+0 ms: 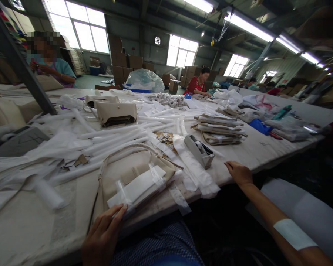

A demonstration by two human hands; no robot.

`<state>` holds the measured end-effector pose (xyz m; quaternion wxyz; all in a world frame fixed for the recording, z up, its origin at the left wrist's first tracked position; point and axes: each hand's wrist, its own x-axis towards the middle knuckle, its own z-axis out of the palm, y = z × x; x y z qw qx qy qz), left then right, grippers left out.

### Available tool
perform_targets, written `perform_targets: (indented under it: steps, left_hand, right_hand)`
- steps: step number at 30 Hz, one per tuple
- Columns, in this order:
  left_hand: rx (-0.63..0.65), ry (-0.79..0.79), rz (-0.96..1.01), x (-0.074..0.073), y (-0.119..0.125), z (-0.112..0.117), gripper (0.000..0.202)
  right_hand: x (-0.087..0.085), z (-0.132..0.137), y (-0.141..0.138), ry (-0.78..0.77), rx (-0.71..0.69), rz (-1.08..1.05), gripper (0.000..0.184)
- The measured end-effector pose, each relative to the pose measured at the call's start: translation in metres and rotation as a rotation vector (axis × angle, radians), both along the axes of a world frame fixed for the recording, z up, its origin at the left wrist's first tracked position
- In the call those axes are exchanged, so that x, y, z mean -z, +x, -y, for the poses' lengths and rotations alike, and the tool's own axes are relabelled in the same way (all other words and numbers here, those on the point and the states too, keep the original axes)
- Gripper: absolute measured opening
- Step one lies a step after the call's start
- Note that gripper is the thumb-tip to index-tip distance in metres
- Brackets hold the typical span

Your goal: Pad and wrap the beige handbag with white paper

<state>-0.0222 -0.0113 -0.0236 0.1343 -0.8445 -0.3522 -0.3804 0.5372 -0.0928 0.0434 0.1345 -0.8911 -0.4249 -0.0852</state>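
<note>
A cream handbag (111, 173) with a strap lies at the table's near edge. Clear tape (157, 175) crosses a white wrapping strip (140, 184) on its front. My left hand (105, 229) holds the bag's near lower corner, its fingers over the strip's taped end and its thumb out of sight. Off to the right, my right hand (240, 173) is closed in a pinch near the table edge. Whatever is between those fingertips is too small to make out. A grey tape dispenser (198, 151) stands just left of that hand, apart from it.
White wrapping sheets (194, 170) lie beside the dispenser. Behind it are stacked beige flat pieces (220, 129). Another cream bag (116, 112) stands farther back among white rolls (116, 140). A metal post (22, 59) rises at left. Two co-workers sit across the table.
</note>
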Motion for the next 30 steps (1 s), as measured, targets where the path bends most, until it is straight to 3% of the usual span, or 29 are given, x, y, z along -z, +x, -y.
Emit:
perform_targets:
  steps: [2,5,7,10,14,19,22,25,30]
  left_hand:
    - [0.000,-0.006,-0.009,0.000,-0.001,0.001,0.029]
    - [-0.007,-0.020,-0.007,0.001,-0.001,0.000,0.031]
    - [-0.005,-0.030,-0.004,0.002,0.000,0.000,0.032]
    - [-0.004,-0.070,0.019,0.001,0.002,0.002,0.032]
    - [-0.029,-0.129,0.062,-0.005,0.007,0.007,0.028]
    - [-0.051,-0.163,0.114,-0.009,0.011,0.010,0.025]
    - [-0.062,-0.164,0.132,-0.008,0.012,0.010,0.025]
    - [-0.066,-0.161,0.146,-0.007,0.013,0.010,0.025]
    - [-0.062,-0.202,0.159,-0.003,0.012,0.011,0.027]
  right_hand:
    - [-0.008,0.011,-0.003,-0.010,-0.076,0.157,0.027]
    - [-0.028,0.022,-0.016,0.038,-0.310,0.505,0.026]
    - [-0.045,0.022,-0.035,0.119,-0.484,0.666,0.023]
    - [-0.072,0.010,-0.077,0.239,-0.722,0.733,0.015]
    - [-0.092,-0.016,-0.148,0.323,-1.014,0.612,0.008]
    - [-0.085,-0.049,-0.237,0.219,-1.253,0.314,0.019]
    - [-0.077,-0.068,-0.283,0.035,-1.286,0.162,0.027]
    - [-0.071,-0.085,-0.316,-0.165,-1.279,0.005,0.024]
    - [-0.069,-0.102,-0.341,-0.401,-1.242,-0.355,0.021]
